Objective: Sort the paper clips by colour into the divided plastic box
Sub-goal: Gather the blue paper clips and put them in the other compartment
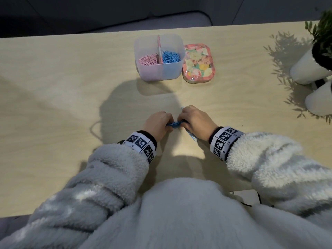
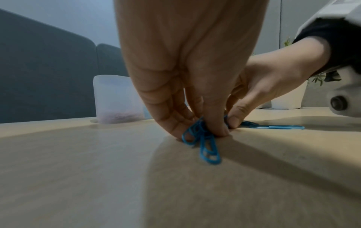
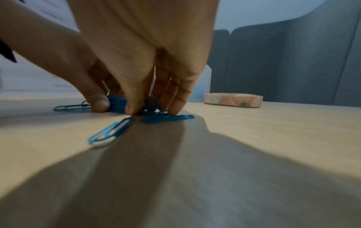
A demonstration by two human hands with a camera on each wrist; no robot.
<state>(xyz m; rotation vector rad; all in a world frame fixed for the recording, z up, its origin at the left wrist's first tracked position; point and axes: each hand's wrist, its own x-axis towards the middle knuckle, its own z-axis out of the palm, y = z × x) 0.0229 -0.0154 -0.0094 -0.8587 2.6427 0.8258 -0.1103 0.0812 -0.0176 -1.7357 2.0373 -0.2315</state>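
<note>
A small bunch of blue paper clips (image 1: 173, 124) lies on the wooden table between my two hands. My left hand (image 1: 168, 123) pinches part of the bunch (image 2: 203, 138) between thumb and fingers, tips down on the table. My right hand (image 1: 182, 121) meets it from the right, its thumb and curled fingers (image 3: 175, 108) closed round more blue clips (image 3: 150, 104). Loose blue clips lie flat near the right hand (image 3: 111, 131) (image 3: 168, 118). The divided plastic box (image 1: 143, 69) stands further back, with pink clips (image 1: 147, 60) in its left half and blue clips (image 1: 170, 57) in its right.
A floral lid (image 1: 198, 63) lies just right of the box. White plant pots (image 1: 309, 71) with a leafy plant stand at the table's right edge. A dark cable (image 1: 93, 130) curls on the table to the left of my hands.
</note>
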